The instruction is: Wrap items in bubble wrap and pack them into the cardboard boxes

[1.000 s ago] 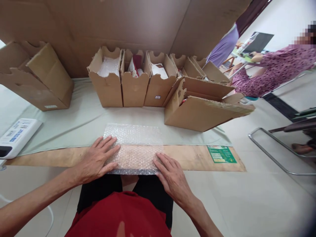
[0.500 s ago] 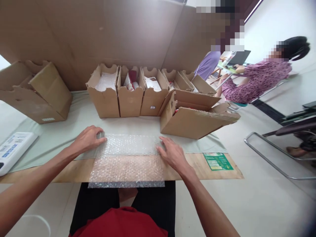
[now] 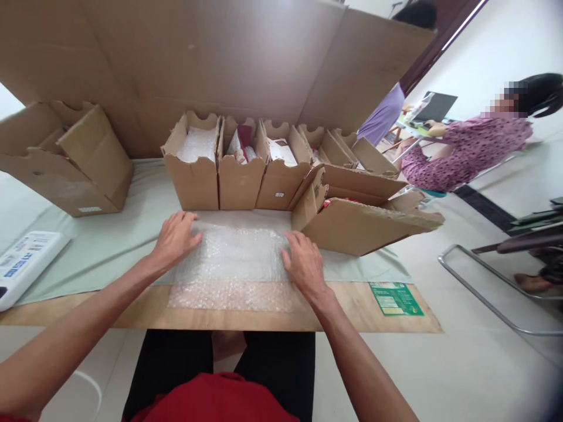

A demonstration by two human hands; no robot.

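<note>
A sheet of clear bubble wrap (image 3: 237, 264) lies flat, partly on the pale green cloth and partly on the bare wooden edge of the table. At its far left corner rests my left hand (image 3: 176, 237), fingers stretched out and thumb apart, touching the wrap's edge. My right hand (image 3: 305, 261) lies along the opposite side, its fingers spread and its thumb on the sheet's margin. Neither hand is wrapped round anything. Just beyond the sheet stands a row of open cardboard boxes (image 3: 240, 187); the leftmost one holds more bubble wrap (image 3: 197, 145).
Close to my right hand, a cardboard box (image 3: 369, 225) leans at an angle. Another box (image 3: 94, 181) stands left, near a white power strip-like device (image 3: 33, 264). A green printed sheet (image 3: 396, 299) lies right. A tall cardboard panel (image 3: 211, 58) rises behind; a person (image 3: 475, 146) sits beyond.
The bubble wrap has slid away from me, so its near edge now lies on the table instead of hanging over. Both hands have moved forward with it.
</note>
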